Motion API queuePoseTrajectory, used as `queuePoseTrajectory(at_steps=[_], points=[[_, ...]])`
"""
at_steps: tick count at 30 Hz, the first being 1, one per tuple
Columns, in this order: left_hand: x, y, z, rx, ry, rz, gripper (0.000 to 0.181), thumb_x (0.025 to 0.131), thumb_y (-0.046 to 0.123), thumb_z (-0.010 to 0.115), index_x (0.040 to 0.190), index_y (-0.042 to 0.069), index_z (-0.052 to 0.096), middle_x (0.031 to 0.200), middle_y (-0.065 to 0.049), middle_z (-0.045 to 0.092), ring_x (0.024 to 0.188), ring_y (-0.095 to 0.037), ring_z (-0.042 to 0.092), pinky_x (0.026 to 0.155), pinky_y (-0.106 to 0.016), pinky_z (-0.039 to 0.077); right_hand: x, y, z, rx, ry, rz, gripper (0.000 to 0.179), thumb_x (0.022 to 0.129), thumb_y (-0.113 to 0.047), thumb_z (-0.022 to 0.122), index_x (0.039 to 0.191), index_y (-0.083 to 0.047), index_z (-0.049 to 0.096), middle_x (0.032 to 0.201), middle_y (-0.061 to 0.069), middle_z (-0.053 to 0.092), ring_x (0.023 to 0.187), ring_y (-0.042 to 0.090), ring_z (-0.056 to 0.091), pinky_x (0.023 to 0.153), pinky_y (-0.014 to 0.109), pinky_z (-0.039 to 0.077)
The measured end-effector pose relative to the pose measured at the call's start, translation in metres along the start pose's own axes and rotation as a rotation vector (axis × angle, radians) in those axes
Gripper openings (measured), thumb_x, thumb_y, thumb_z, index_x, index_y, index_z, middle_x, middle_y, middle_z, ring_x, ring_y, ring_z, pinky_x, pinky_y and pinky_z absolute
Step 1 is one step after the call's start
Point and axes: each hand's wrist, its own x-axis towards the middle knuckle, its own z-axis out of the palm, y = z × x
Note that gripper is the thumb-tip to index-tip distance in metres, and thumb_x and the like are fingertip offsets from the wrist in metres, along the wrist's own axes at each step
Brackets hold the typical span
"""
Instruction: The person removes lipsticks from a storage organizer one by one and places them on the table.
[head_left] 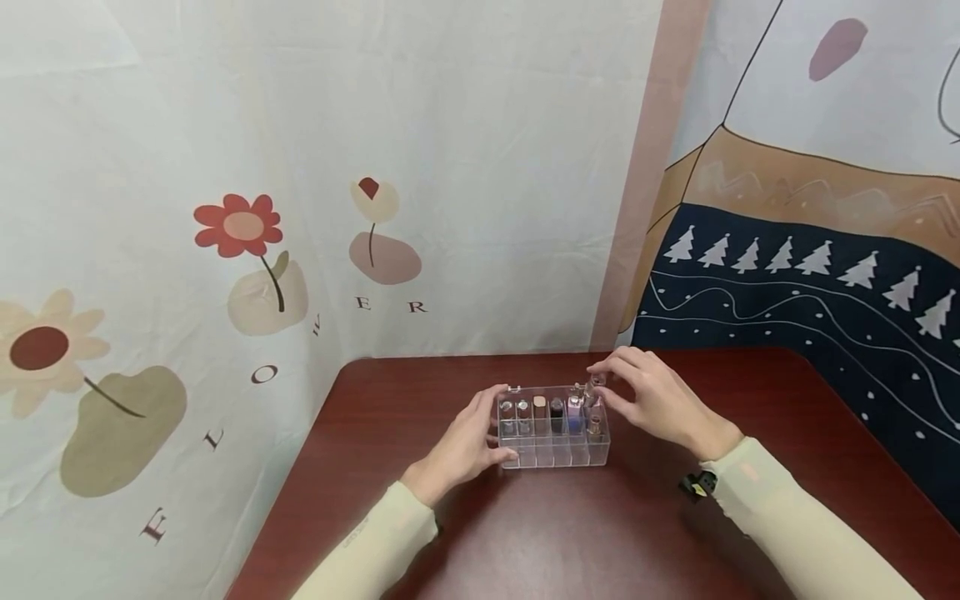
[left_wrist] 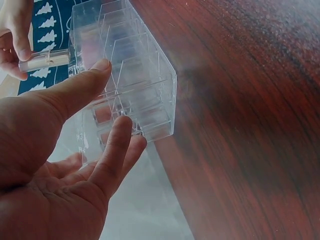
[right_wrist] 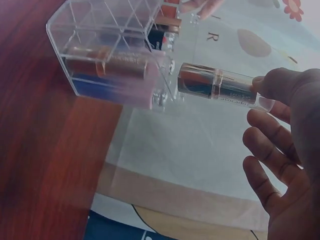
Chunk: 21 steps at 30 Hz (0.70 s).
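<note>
A clear compartment organizer [head_left: 551, 455] stands on the table, several lipsticks upright in its back rows. My left hand [head_left: 463, 437] grips its left end, thumb at the front corner and fingers around the side and back. Over the back right corner, my right hand [head_left: 660, 396] pinches a clear-capped lipstick tube [right_wrist: 217, 86] by one end between thumb and fingertips. The tube's other end points at the organizer's top, close to the openings. In the right wrist view, a gold-brown lipstick [right_wrist: 112, 66] and a pink-and-blue one [right_wrist: 117, 91] show through the organizer's wall.
The dark red wooden table [head_left: 465, 542] has rounded back corners. Close behind it hangs a pale curtain [head_left: 487, 250] with printed flowers; a dark cloth [head_left: 795, 292] with printed trees hangs on the right. A small black device [head_left: 699, 485] sits at the right wrist.
</note>
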Motion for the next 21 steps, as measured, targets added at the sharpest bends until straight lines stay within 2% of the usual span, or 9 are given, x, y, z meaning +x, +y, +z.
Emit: queuePoseTrajectory(at_steps=[11, 21], points=[[0.0, -0.001, 0.0, 0.017, 0.002, 0.002, 0.108, 0.09, 0.01, 0.102, 0.176, 0.005, 0.037, 0.166, -0.022, 0.056, 0.122, -0.035, 0.079, 0.092, -0.038, 0.072, -0.002, 0.01, -0.014, -0.021, 0.028, 0.049, 0.042, 0.088, -0.005, 0.102, 0.125, -0.014, 0.085, 0.115, 0.001, 0.078, 0.099, 0.021, 0.071, 0.085, 0.046, 0.062], [0.001, -0.001, 0.0, 0.015, 0.006, -0.001, 0.108, 0.09, 0.01, 0.102, 0.176, 0.005, 0.037, 0.166, -0.022, 0.056, 0.122, -0.033, 0.079, 0.093, -0.04, 0.072, -0.012, 0.026, -0.026, -0.044, 0.022, 0.111, 0.044, 0.087, -0.001, 0.101, 0.125, -0.014, 0.084, 0.111, -0.001, 0.076, 0.095, 0.015, 0.067, 0.081, 0.041, 0.061]])
